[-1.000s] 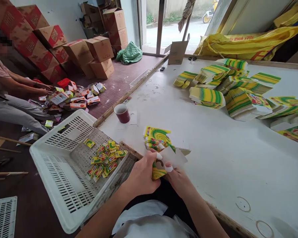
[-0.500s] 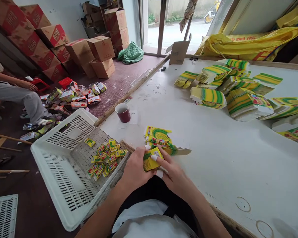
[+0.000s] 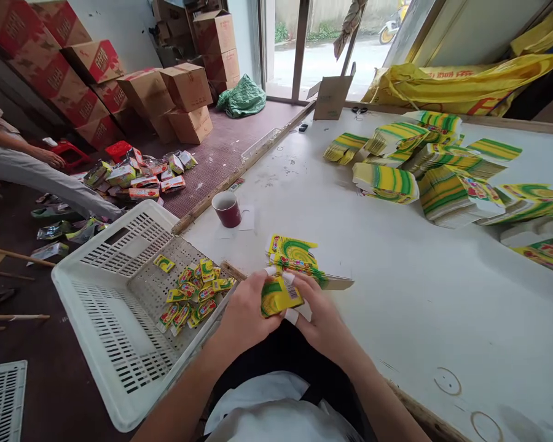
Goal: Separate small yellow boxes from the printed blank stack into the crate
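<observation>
Both hands hold one small yellow-and-green carton [image 3: 280,296] at the table's near edge. My left hand [image 3: 245,312] grips its left side, fingers closed around it. My right hand [image 3: 321,319] pinches its right side with taped fingertips. Just behind the hands lies a low stack of flat yellow-green carton blanks [image 3: 295,255] on the white table [image 3: 396,288]. To the left, a white slotted plastic basket [image 3: 96,331] holds several folded small cartons [image 3: 193,294].
A dark red cup [image 3: 227,209] stands on the table's left side. Large piles of flat blanks [image 3: 442,172] cover the far right. Another person [image 3: 32,169] sits on the floor at left among packets [image 3: 138,175]. Cardboard boxes [image 3: 184,92] are stacked behind.
The flat blank with its white inside showing has been folded into a closed small carton between both hands. The person at left has leaned back out of view.
</observation>
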A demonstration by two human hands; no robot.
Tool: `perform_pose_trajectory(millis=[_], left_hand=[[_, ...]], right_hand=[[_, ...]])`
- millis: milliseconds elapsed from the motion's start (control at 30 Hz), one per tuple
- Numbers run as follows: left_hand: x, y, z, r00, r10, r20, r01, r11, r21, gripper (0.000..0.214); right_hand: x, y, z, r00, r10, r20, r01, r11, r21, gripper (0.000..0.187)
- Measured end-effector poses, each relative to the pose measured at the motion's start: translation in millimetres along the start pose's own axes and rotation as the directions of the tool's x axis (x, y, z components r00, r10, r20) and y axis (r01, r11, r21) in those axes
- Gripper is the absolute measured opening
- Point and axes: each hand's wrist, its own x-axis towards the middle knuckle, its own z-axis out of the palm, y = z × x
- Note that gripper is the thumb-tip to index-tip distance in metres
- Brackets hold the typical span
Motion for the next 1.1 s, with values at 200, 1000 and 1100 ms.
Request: perform_pose_trajectory(millis=[200,1000,1100], left_hand=[[-4,-45,-29.2,0.858,-0.194,-0.476,0.237,0.971,0.03,0.078],[-3,25,31.7,0.982,-0.125,-0.142,0.018,0.81,-0.586,0.069],[-2,29,33.0,0.989,-0.065,-0.131,-0.03,0.785,-0.618,0.065]], right_hand=[[20,26,-19,0.927,0.04,-0.373,-0.183,0.916,-0.356,0.028],[4,-29,4,0.912,0.362,0.191,-0.402,0.706,0.583,0.028],[4,-29,8,0.912,0.357,0.202,-0.398,0.651,0.647,0.035]])
